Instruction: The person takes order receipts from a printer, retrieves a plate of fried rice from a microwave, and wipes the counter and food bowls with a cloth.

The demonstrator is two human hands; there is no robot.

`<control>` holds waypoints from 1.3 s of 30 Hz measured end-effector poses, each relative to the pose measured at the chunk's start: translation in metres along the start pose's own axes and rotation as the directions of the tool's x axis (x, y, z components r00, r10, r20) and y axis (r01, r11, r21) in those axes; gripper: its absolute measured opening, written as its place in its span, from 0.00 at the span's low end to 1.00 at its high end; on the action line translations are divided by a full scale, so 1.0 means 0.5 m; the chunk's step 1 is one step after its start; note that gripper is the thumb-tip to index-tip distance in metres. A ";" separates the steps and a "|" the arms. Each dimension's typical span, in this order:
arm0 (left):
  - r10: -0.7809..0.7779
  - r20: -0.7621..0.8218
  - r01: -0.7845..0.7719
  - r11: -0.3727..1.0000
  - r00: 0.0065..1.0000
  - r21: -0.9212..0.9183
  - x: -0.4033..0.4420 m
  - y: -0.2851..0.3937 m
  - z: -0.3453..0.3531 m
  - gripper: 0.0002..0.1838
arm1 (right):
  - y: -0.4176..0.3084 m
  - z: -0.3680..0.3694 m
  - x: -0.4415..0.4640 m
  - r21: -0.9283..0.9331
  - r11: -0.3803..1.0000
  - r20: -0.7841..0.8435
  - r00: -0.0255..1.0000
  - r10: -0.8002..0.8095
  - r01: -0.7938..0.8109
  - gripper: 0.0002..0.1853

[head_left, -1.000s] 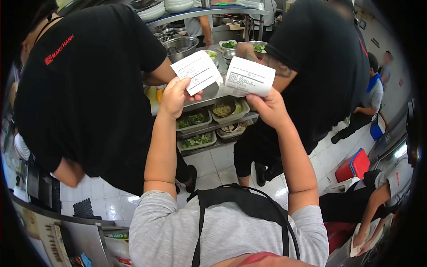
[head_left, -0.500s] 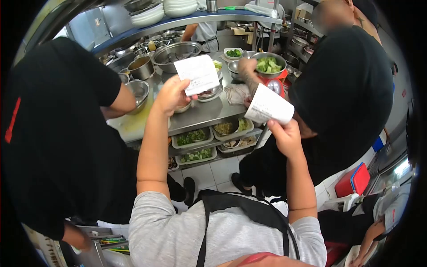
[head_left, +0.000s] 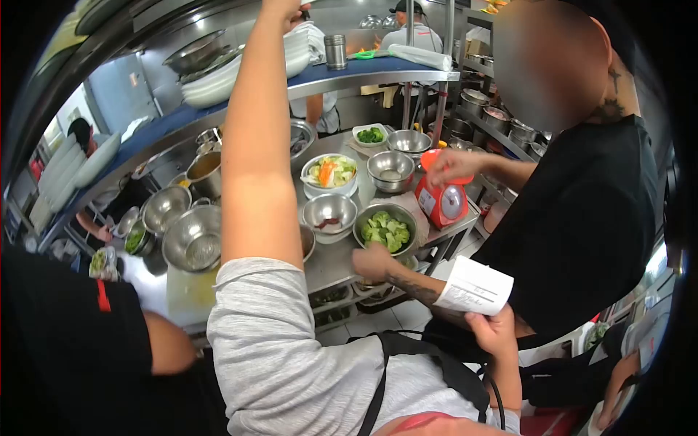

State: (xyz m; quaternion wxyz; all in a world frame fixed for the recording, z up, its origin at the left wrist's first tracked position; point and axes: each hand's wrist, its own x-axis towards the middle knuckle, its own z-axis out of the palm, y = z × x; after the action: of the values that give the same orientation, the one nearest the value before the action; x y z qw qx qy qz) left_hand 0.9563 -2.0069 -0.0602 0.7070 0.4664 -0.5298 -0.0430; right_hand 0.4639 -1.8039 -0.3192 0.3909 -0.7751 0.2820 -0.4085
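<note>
My left hand (head_left: 285,10) is raised high at the top edge, partly cut off, above the stacked white plates on the upper shelf (head_left: 371,74). Its fingers look closed, but what they hold is too little in view to name. My right hand (head_left: 494,330) pinches a curled white paper slip (head_left: 476,285) with printed lines. Just beyond the slip, a co-worker's tattooed forearm (head_left: 411,282) reaches to a metal bowl of broccoli (head_left: 385,229). The same person's other hand (head_left: 452,167) is over a red scale (head_left: 441,202).
Metal bowls (head_left: 193,238), a white bowl of cut vegetables (head_left: 329,174) and a small dish of greens (head_left: 371,135) stand on the steel counter. A co-worker in black (head_left: 73,341) stands at the left, another (head_left: 582,225) at the right. Further people are behind the shelf.
My left hand has moved up to the shelf, and its slip is no longer clearly visible. My right hand has come lower and to the right with its slip. The broccoli bowl now sits left of the scale.
</note>
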 end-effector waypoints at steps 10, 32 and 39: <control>-0.244 -0.264 0.161 0.940 0.933 -0.300 0.236 -0.077 -0.026 0.11 | 0.053 0.005 0.104 0.000 0.987 -0.250 0.956 0.153 -0.158 0.10; 0.469 0.105 -0.198 0.552 0.877 -0.810 -0.469 0.202 0.327 0.22 | 0.120 -0.302 -0.116 -0.092 0.993 0.097 0.993 -0.067 0.076 0.14; 0.780 0.457 0.084 0.469 0.429 -0.879 -0.927 0.403 0.744 0.20 | 0.140 -0.596 -0.407 0.346 0.831 -0.162 0.845 0.510 -0.436 0.08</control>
State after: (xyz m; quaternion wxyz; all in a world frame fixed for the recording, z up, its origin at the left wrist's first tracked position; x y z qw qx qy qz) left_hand 0.3738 -1.8652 -0.2456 0.4744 -0.1381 -0.8082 -0.3205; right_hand 0.0981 -1.7995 -0.3542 0.5536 -0.5555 0.4484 -0.4288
